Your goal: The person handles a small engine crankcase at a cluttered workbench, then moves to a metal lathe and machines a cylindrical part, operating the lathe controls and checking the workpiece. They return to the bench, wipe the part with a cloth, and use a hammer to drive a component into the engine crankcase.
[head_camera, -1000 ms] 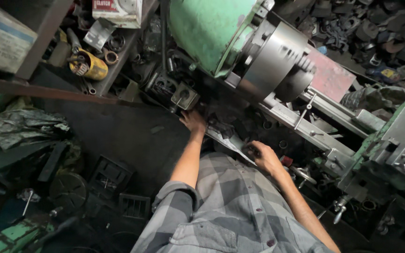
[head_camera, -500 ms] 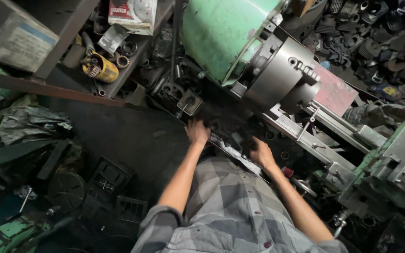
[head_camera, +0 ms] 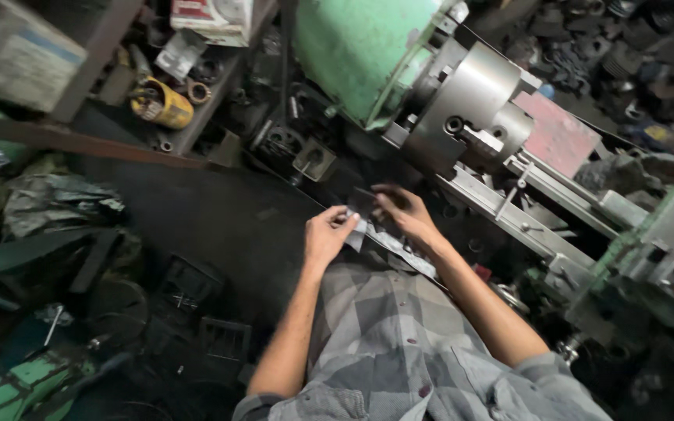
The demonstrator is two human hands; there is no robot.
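While both forearms reach forward, the left hand (head_camera: pixel 328 234) and right hand (head_camera: pixel 404 214) pinch a small grey piece (head_camera: pixel 357 231) together below the chuck (head_camera: pixel 473 105); earlier they were apart.

- I can't make out the small dark piece (head_camera: pixel 367 204) between my left hand (head_camera: pixel 328 234) and right hand (head_camera: pixel 406 216); motion blur, shape unreadable.
- My right fingertips are smeared, so I can't tell how they grip.
- Green lathe headstock (head_camera: pixel 356 47) is cut off by the top edge.
- Tool carriage (head_camera: pixel 657 269) runs off the right edge, soft focus.
- Shelf clutter around the yellow can (head_camera: pixel 163 105) is too dim to identify.
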